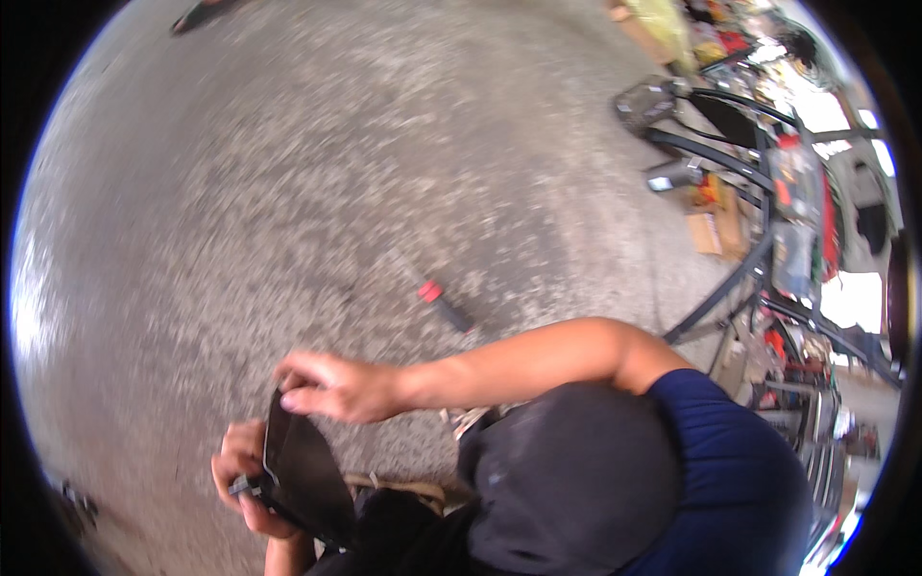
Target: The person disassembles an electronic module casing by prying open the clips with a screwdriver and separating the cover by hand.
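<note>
A dark, flat, curved-edged piece [312,470] is held at the lower left; its exact kind cannot be made out. My left hand [252,475] is closed round its left side, where a small shiny part shows near the thumb. At the top corner of that piece, my right hand [331,386] pinches with thumb and fingers. My right arm reaches across from a navy sleeve, past a dark rounded shape that looks like my knee [576,480]. On the concrete beyond my right hand lies a tool with a red-and-black handle [448,307], its shaft blurred.
Black metal tubing [720,154] stands along the right. A dark canister [675,175], cardboard boxes [718,230] and a clutter of tools and parts are around it. Grey concrete floor [384,144] spreads ahead. A small dark object [199,16] sits at the far left.
</note>
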Motion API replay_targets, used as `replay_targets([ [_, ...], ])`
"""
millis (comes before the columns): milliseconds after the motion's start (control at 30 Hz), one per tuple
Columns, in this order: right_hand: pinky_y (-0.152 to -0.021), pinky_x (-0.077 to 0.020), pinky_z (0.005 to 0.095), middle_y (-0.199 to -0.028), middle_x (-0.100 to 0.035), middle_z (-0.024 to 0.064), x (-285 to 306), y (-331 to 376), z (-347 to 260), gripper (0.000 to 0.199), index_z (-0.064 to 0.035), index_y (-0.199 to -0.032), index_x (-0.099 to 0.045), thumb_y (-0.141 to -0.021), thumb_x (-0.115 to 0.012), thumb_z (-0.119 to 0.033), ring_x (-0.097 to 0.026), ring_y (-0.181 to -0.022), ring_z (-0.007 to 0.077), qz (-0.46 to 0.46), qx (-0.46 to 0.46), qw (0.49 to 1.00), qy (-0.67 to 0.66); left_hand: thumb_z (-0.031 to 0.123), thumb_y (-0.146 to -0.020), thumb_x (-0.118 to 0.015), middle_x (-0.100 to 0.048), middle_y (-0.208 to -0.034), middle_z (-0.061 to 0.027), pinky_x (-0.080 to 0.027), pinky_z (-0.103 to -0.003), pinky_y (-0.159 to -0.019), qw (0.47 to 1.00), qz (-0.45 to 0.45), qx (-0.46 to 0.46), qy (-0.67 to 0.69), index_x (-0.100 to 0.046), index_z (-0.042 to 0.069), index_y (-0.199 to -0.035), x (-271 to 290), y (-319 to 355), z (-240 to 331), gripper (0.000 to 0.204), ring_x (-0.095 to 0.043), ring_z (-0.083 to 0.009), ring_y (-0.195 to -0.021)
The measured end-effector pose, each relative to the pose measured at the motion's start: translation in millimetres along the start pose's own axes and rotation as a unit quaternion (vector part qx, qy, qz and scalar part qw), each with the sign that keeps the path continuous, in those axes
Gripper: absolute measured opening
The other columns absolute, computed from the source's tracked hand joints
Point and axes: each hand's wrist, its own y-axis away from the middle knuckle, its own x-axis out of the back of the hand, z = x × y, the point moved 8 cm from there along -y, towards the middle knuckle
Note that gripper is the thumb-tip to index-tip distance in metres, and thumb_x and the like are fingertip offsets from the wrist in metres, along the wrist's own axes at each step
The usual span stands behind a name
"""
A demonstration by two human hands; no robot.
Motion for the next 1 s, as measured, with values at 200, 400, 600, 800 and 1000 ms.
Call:
replay_targets([
  [200, -0.102, -0.0416, 0.0380, -0.133, -0.051, 0.0167, 14.0, -17.6, -4.2, 0.082, -0.0043, -0.139, -0.038, -0.090, -0.048, -0.070, -0.049, -0.121, 0.0290, 0.000, -0.019, 0.999, 0.040, 0.027, -0.088, -0.054, -0.058, -0.090, -0.0212, -0.053, -0.050, -0.078, 0.952, -0.247, -0.183, -0.002, -0.055, -0.002, -0.090, -73.4, -28.5, 25.2, 0.029, -0.058, -0.0323, -0.081],
  [400, -0.087, -0.0433, 0.0388, -0.116, -0.052, 0.0068, -14.5, 36.7, -200.5, 0.047, -0.0105, -0.131, -0.045, -0.094, -0.050, -0.039, -0.048, -0.108, 0.0213, -0.036, 0.018, 0.988, -0.147, 0.030, -0.084, -0.059, -0.058, -0.081, -0.0176, -0.047, -0.051, -0.075, 0.815, -0.386, -0.340, -0.265, -0.055, 0.003, -0.079, -184.2, -77.0, 187.9, 0.028, -0.059, -0.0297, -0.070],
  [600, -0.103, -0.0360, 0.0296, -0.131, -0.050, 0.0085, -59.4, 232.7, -345.4, 0.061, -0.0041, -0.149, -0.031, -0.092, -0.049, -0.011, -0.046, -0.119, 0.0158, 0.180, 0.173, 0.936, -0.249, 0.077, -0.077, -0.055, -0.050, -0.117, -0.0231, -0.039, -0.060, -0.098, 0.798, -0.394, -0.264, -0.372, -0.058, 0.008, -0.106, -278.4, -23.3, 349.1, 0.075, -0.045, -0.0403, -0.121],
  [800, -0.114, -0.0275, 0.0378, -0.150, -0.037, 0.0146, -154.9, 510.6, -466.7, 0.067, -0.0003, -0.153, -0.020, -0.092, -0.047, -0.011, -0.035, -0.139, 0.0233, 0.445, 0.165, 0.875, -0.090, 0.068, -0.092, -0.045, -0.046, -0.137, -0.0166, -0.044, -0.048, -0.102, 0.844, -0.387, 0.366, -0.061, -0.035, 0.011, -0.146, -372.5, 125.1, 441.0, 0.079, -0.046, -0.0338, -0.128],
  [1000, -0.107, -0.0383, 0.0437, -0.138, -0.042, 0.0244, -209.8, 696.6, -581.1, 0.064, 0.0017, -0.142, -0.035, -0.090, -0.057, -0.028, -0.042, -0.130, 0.0427, 0.460, 0.196, 0.855, 0.135, 0.054, -0.095, -0.053, -0.032, -0.151, -0.0149, -0.027, -0.043, -0.116, 0.657, -0.524, 0.531, 0.107, -0.020, 0.007, -0.153, -504.8, 214.8, 553.5, 0.082, -0.032, -0.0298, -0.141],
])
